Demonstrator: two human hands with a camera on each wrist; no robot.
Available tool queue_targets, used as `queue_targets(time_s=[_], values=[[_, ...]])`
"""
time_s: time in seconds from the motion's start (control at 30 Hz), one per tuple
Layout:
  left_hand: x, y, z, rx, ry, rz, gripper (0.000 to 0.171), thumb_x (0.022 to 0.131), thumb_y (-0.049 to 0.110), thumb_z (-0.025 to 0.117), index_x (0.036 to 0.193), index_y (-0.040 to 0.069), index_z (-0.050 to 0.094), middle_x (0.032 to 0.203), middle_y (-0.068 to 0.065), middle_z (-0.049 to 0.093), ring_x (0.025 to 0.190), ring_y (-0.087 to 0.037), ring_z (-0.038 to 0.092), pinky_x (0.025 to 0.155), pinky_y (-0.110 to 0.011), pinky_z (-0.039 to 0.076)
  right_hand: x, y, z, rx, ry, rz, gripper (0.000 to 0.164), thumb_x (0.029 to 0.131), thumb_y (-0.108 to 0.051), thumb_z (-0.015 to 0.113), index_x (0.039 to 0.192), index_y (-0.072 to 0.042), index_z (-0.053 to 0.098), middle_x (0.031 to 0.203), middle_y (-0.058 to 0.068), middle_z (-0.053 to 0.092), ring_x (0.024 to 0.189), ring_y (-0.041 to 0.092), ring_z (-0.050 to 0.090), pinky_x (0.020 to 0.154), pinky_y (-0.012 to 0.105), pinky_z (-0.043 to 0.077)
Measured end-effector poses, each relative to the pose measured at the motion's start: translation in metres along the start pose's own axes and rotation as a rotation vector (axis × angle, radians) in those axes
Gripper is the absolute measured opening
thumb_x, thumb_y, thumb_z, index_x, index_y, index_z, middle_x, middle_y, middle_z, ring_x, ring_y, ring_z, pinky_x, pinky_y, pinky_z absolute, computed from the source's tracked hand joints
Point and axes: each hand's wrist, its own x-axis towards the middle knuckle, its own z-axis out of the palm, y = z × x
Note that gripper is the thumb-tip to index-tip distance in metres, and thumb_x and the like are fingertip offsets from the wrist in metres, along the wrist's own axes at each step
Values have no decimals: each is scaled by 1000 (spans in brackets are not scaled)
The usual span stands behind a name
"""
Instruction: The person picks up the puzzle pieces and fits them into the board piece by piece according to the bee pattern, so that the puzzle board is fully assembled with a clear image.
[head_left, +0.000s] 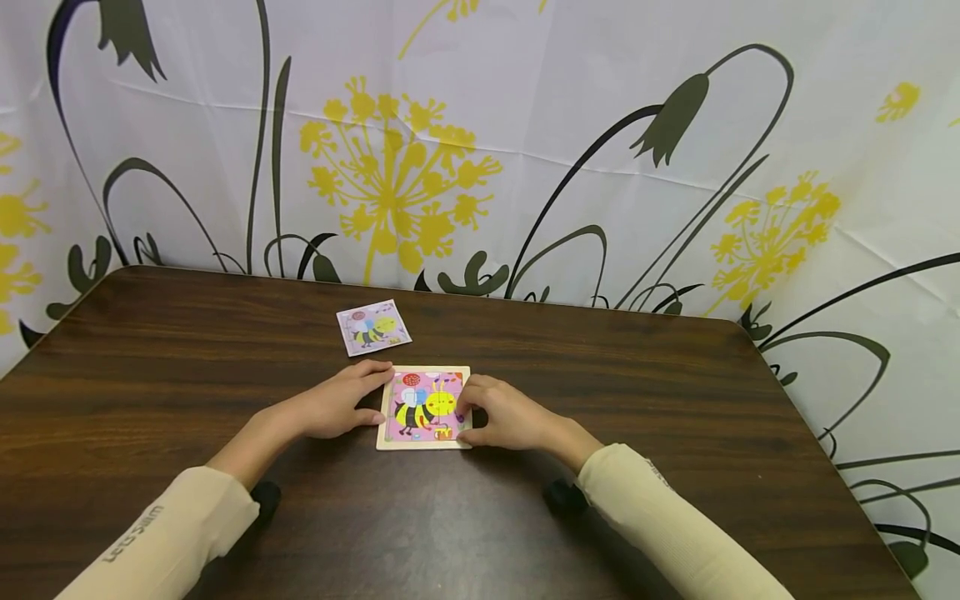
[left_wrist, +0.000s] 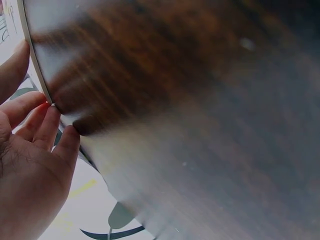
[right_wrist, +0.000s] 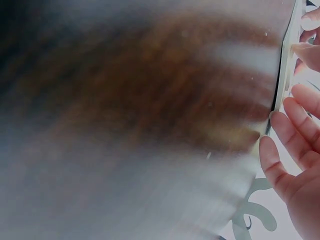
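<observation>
A square wooden bee puzzle (head_left: pixel 420 410) lies flat on the table, its picture pieces inside a pale frame (head_left: pixel 423 446). My left hand (head_left: pixel 330 406) rests at its left side, thumb on the left edge and fingertips at the far left corner. From the right, my right hand (head_left: pixel 510 417) touches the puzzle with bent fingers over its right edge and the thumb near the close right corner. In the left wrist view, the left hand (left_wrist: pixel 35 160) has its fingers spread along the frame's edge. The right wrist view shows the right hand (right_wrist: pixel 300 170) beside the opposite edge.
A picture card (head_left: pixel 374 327) with the same bee lies behind the puzzle, slightly left. The dark wooden table (head_left: pixel 637 375) extends to both sides. A flower-patterned cloth (head_left: pixel 555 150) hangs along its far edge.
</observation>
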Motion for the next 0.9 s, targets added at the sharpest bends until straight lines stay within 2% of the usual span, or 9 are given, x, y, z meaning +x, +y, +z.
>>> queue_targets(time_s=[0.47,0.7,0.9], values=[[-1,1,1,3,2,-5,64,86,19,63,136,-9,34,139,-26,29,127,-42,26,100,-54,27,0,-2,3,-48,13,-23,18,80,-18,71,91,-6,64,91,1,52,84,13,47,76,22,42],[-1,2,0,4,3,-9,64,86,19,63,136,-9,34,139,-26,29,127,-42,26,100,-54,27,-1,-2,2,-31,6,-26,23,81,-16,70,101,-7,65,98,3,54,90,14,48,82,24,42],[-1,2,0,13,8,-6,63,86,19,63,135,-9,35,139,-26,29,127,-42,27,100,-53,27,-2,0,2,-47,25,-43,23,81,-16,70,102,-9,67,96,2,51,88,14,45,75,22,40]])
